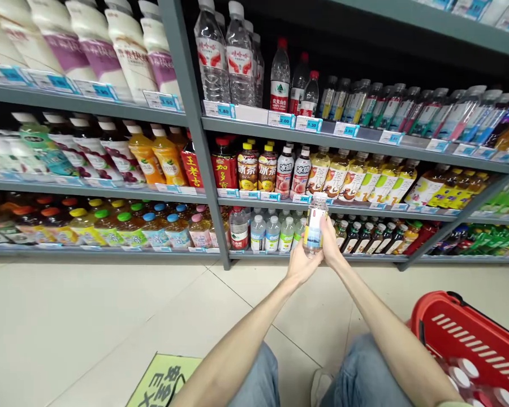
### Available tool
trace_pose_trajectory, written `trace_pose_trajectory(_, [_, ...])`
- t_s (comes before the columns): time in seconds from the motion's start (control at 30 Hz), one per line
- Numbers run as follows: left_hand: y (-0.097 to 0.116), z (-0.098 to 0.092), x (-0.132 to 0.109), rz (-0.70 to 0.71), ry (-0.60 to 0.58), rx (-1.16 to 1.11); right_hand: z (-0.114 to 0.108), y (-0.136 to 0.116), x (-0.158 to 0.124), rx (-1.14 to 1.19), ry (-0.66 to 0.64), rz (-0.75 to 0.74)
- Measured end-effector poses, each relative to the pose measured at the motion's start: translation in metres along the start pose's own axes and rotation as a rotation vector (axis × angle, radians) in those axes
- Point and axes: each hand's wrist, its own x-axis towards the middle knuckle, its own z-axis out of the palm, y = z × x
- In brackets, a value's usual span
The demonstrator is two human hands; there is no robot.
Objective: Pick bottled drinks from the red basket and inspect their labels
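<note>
Clear bottle (314, 226) seems fairly light and smooth, its thin wall likely to give; best held around mid-body, supported low. It stands nearly upright, clasped between left grip (304, 262) at its lower end, 7 o'clock, and right grip (330, 243), 4 o'clock.

Grey metal shelving (180, 56) carries rows of bottled drinks. White plastic bottles with purple labels (91, 48) stand at upper left; orange-filled bottles with white caps (144, 155) stand one tier lower. A yellow-green floor marking (155, 376) bears black lettering on pale tiles (89, 305).
</note>
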Motion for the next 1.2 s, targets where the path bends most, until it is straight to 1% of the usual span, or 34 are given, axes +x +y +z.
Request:
trace_pose_trajectory(0.1, [0.001,-0.011,0.001,0.094,-0.085,-0.024,0.004,-0.007,-0.001,0.084,-0.024,0.030])
trace_pose_trajectory(0.17, [-0.002,-0.014,0.002,0.109,-0.111,-0.008,0.005,-0.007,-0.002,0.111,-0.005,0.043])
trace_pose_trajectory(0.23, [-0.007,-0.013,0.002,0.079,-0.123,0.012,0.006,-0.005,-0.003,0.117,0.048,0.032])
trace_pose_trajectory(0.33, [-0.011,-0.010,0.004,0.033,-0.153,-0.024,0.006,0.000,-0.002,0.102,0.125,0.018])
trace_pose_trajectory(0.5, [-0.012,-0.008,0.007,0.016,-0.150,-0.082,0.007,0.002,-0.001,0.060,0.188,-0.023])
trace_pose_trajectory(0.7, [-0.011,-0.007,0.007,-0.003,-0.153,-0.096,0.007,0.003,0.002,0.086,0.260,0.040])
trace_pose_trajectory(0.97, [-0.008,-0.007,0.007,0.004,-0.166,-0.063,0.007,0.002,0.003,0.105,0.261,0.002])
trace_pose_trajectory(1.1, [-0.010,-0.007,0.007,0.019,-0.170,-0.026,0.004,0.005,0.003,0.114,0.186,-0.014])
trace_pose_trajectory(1.2, [-0.011,-0.008,0.007,0.021,-0.182,0.006,0.002,0.006,0.003,0.107,0.132,-0.080])
